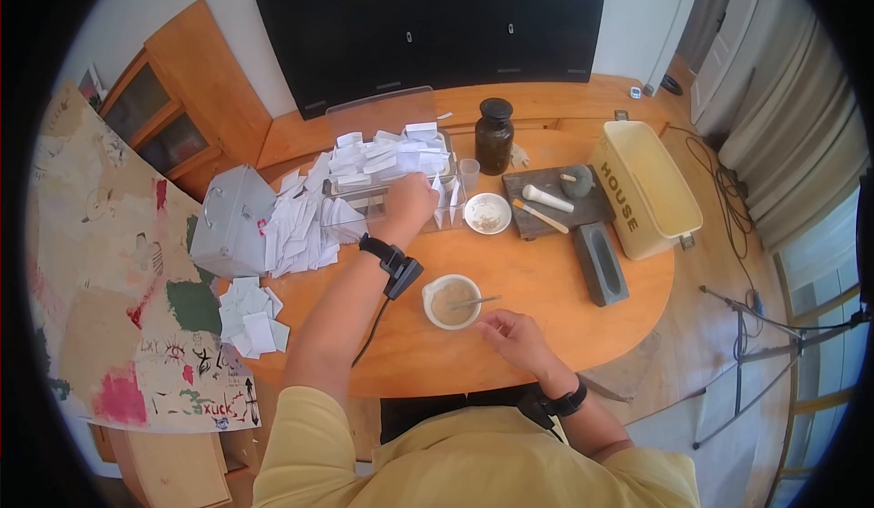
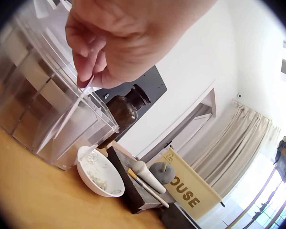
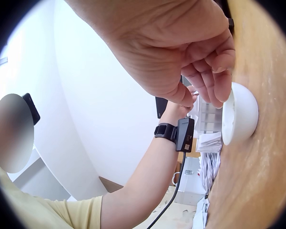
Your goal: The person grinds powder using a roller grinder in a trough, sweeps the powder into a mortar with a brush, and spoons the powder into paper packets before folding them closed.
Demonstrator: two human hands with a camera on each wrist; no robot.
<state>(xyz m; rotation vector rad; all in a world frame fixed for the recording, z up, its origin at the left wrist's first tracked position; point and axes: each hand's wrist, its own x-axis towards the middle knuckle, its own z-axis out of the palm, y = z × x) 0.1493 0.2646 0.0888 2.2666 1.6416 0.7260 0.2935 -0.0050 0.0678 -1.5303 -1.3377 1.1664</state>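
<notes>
My left hand (image 1: 411, 203) is over the clear plastic box with compartments (image 1: 364, 206). In the left wrist view, its thumb and fingers pinch the top of a thin white folded paper (image 2: 72, 114), whose lower part hangs inside a compartment. Other folded papers stand beside it. My right hand (image 1: 517, 338), its fingers loosely curled around nothing, hovers by the near right rim of a white mortar bowl (image 1: 438, 282). Brownish powder (image 1: 448, 303) fills the bowl's bottom, and a thin metal-looking stick (image 1: 482, 300) leans out over its right rim.
Piles of folded papers (image 1: 300, 226) lie left of the box, next to a silver case (image 1: 223, 212). To the right are a small white dish (image 1: 488, 200), a brown bottle (image 1: 494, 144), a dark board (image 1: 596, 200) with a pestle (image 1: 546, 198) and brush, a grey trough (image 1: 590, 244) and a cream bin (image 1: 660, 194).
</notes>
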